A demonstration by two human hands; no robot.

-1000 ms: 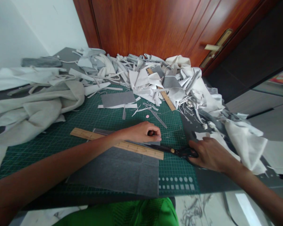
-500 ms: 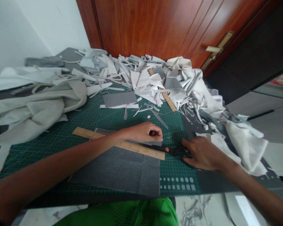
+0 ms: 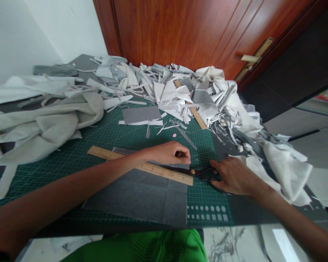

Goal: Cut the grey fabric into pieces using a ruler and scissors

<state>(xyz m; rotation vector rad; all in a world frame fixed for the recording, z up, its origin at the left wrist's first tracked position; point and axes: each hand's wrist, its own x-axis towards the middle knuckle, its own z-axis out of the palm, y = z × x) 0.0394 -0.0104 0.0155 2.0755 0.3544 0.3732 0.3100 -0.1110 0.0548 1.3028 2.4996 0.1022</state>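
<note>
My right hand (image 3: 233, 177) is closed around the handles of black scissors (image 3: 202, 174) with a brass-coloured pivot. Their blades point left along the far edge of a wooden ruler (image 3: 164, 172), at the grey fabric (image 3: 150, 196). The ruler lies slantwise across this fabric. Just beyond the ruler, my left hand (image 3: 173, 153) rests over the fabric's far strip, fingers curled and thumb against the fingertips at its right corner. My left forearm crosses over the ruler. How far the blades are apart is hard to see.
A green cutting mat (image 3: 109, 133) covers much of the table. A small grey fabric piece (image 3: 141, 114) and thin offcuts lie beyond my hands. A second ruler (image 3: 195, 116) sits among heaped scraps (image 3: 169, 92) by the door. Crumpled pale cloth (image 3: 43, 127) lies left.
The whole view has shifted slightly, so things sit a little further right. Both hands, the scissors, the ruler and the fabric keep nearly the same places relative to each other.
</note>
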